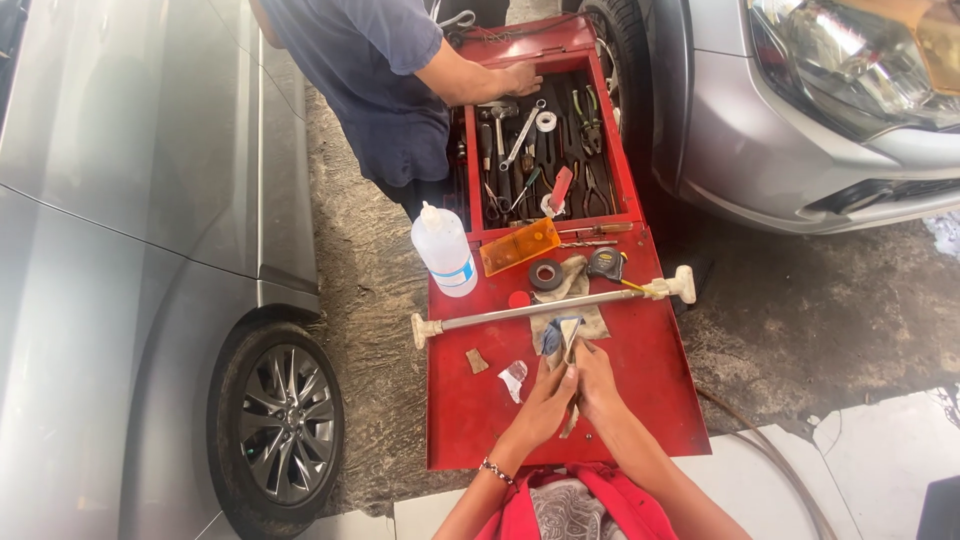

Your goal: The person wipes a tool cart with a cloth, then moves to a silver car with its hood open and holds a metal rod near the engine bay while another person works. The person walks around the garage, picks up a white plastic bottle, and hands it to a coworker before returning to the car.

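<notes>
Fingers [572,352] of L hand [545,405] & R hand [598,385] pinch rag [560,335].

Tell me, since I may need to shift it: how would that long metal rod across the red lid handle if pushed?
The metal rod looks rigid, so it should move as one piece. Its round shaft might roll, though the blocky end fittings probably stop that. Both ends overhang the red tool cart lid, so a push at one end could swing it.

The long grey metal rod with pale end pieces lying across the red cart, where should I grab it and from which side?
Judging by its pose, grip the long grey metal rod on its bare shaft left of the rag, coming from above. It lies flat across the red cart lid, so fingers can pinch across its thin width.
</notes>
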